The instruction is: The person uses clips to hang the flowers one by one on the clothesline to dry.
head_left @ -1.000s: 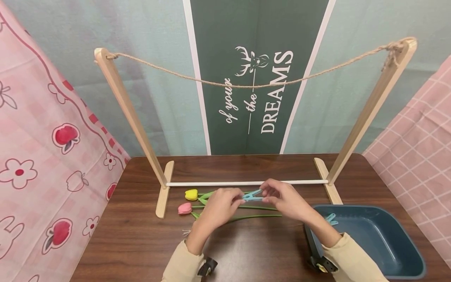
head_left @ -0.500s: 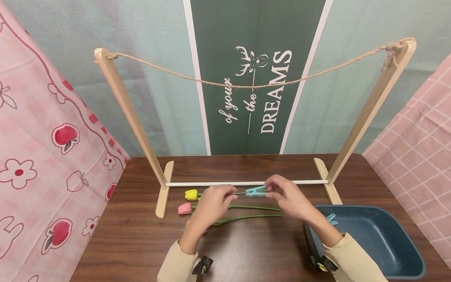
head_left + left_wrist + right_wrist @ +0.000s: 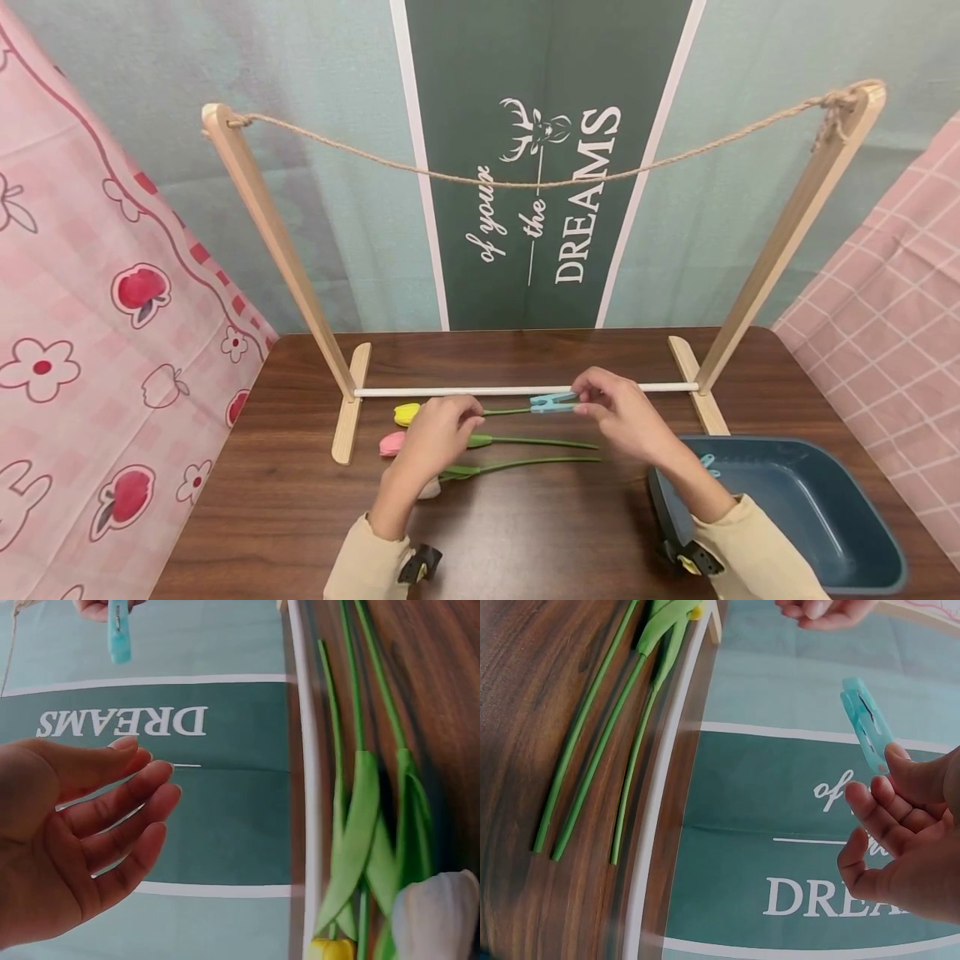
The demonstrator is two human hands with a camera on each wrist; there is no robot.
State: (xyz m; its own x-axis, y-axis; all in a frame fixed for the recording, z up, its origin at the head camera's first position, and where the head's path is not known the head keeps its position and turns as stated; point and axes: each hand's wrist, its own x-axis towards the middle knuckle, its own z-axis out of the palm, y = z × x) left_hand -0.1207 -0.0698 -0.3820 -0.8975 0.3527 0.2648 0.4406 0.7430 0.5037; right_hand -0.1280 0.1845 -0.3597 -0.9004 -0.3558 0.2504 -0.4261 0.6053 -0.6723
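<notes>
My right hand pinches a light blue clothespin by one end, between thumb and fingers. In the right wrist view the clothespin points away from the fingertips with its free end toward the other hand. My left hand holds nothing, its fingers loosely bent, as the left wrist view of this hand shows. It hovers over three artificial tulips on the table: a yellow one, a pink one and a white one. The left hand and forearm partly cover them in the head view.
Behind the tulips stands a wooden frame with a white crossbar low down and a sagging twine rope between its post tops. At the right is a dark blue bin holding another blue clothespin, partly behind the right forearm.
My left hand has let go of the clothespin and drawn back to the left. The right hand has moved slightly right with the clothespin, and the white tulip's head now shows under the left forearm.
</notes>
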